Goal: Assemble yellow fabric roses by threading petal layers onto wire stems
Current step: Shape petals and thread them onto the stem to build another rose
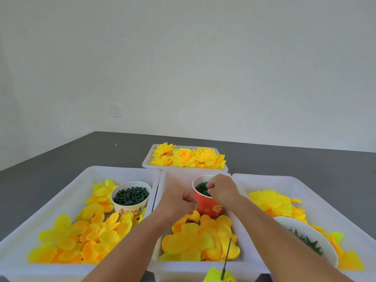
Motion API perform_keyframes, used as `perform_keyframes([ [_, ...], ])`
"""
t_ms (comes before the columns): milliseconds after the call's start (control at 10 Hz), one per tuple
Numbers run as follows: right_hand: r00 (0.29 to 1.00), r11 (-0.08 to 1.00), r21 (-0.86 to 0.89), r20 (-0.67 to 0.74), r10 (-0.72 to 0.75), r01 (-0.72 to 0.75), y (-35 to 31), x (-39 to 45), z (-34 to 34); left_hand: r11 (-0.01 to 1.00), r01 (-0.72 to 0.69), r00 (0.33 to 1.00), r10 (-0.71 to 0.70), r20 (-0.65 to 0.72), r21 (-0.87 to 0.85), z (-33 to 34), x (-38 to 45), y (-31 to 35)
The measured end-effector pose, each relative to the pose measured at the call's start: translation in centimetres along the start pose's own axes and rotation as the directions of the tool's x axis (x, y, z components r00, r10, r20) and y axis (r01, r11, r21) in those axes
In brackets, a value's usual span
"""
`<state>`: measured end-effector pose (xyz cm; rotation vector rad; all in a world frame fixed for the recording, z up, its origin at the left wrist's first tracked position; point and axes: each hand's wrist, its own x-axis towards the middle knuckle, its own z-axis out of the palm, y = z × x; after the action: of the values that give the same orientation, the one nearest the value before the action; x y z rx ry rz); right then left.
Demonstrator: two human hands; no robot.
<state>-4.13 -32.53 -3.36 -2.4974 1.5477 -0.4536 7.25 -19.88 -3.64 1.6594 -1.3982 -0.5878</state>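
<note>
Two hands at frame centre: right hand [220,191] fingertips pinching dark green rings [201,189] inside the red cup [207,206]; left hand [178,200] curled just beside the cup, contents of its grip not discernible. Below, loose yellow petals [195,239] in the middle tray [168,180]. At the bottom edge, a wire stem [226,259] upright through a yellow petal layer [215,276]. Finished roses [188,157] in the far tray [147,161], upper centre.

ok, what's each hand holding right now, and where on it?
Right hand reaches into the red cup, fingertips pinching the small dark green pieces inside; which part can't be told. Left hand is curled beside the cup; anything in it is hidden.
</note>
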Motion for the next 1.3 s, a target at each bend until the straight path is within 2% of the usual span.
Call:
perform_keyframes([
  [100, 0.99, 0.999, -0.019, 0.133, 0.038, -0.036, -0.3, 0.7, 0.4, 0.997, 0.0, 1.0, 0.001, -0.013, 0.073, 0.0, 0.1, -0.7],
  [200, 0.983, 1.0, 0.016, 0.183, 0.01, -0.013, -0.5, 1.0, 0.9, 0.997, -0.01, 1.0, 0.012, -0.019, 0.071, 0.0, 0.1, -1.0],
  [400, 0.981, 0.995, 0.07, 0.186, 0.056, -0.07, -0.7, 1.8, 0.9, 0.998, -0.03, 0.999, 0.029, 0.014, 0.046, 0.2, -0.2, -1.1],
  [500, 0.969, 0.991, 0.01, 0.207, 0.132, -0.137, -0.9, 2.2, 1.2, 0.998, -0.027, 0.999, 0.026, 0.03, 0.052, 0.2, -0.2, -1.0],
  [600, 0.966, 0.983, -0.006, 0.181, 0.182, -0.184, -0.9, 2.6, 1.8, 0.999, -0.025, 0.999, 0.023, 0.037, 0.043, 0.1, -0.3, -0.9],
  [700, 0.973, 0.976, -0.056, 0.087, 0.215, -0.211, -0.8, 2.8, 2.2, 0.999, -0.022, 0.999, 0.021, 0.04, 0.038, 0.1, -0.3, -0.9],
  [900, 0.969, 0.969, 0.02, 0.026, 0.245, -0.246, -0.6, 3.0, 2.1, 1.0, -0.018, 0.999, 0.017, 0.049, 0.021, 0.1, -0.1, -1.1],
  [1000, 0.969, 0.958, 0.149, 0.038, 0.244, -0.247, -0.3, 2.3, 1.7, 1.0, -0.013, 0.999, 0.012, 0.052, 0.023, 0.1, -0.2, -1.1],
  [1100, 0.984, 0.891, 0.438, -0.062, 0.167, -0.124, -0.1, 1.1, 1.3, 1.0, -0.005, 0.999, 0.004, 0.051, 0.024, 0.0, -0.2, -1.0],
  [1200, 0.972, 0.727, 0.678, -0.08, 0.219, -0.108, -0.2, -0.2, 0.3, 0.999, -0.01, 0.999, 0.008, 0.048, 0.036, 0.1, -0.2, -0.9],
  [1300, 0.978, 0.603, 0.789, -0.015, 0.21, -0.118, -0.2, -1.2, -0.5, 0.999, -0.015, 0.999, 0.013, 0.042, 0.05, 0.1, -0.3, -0.8],
])
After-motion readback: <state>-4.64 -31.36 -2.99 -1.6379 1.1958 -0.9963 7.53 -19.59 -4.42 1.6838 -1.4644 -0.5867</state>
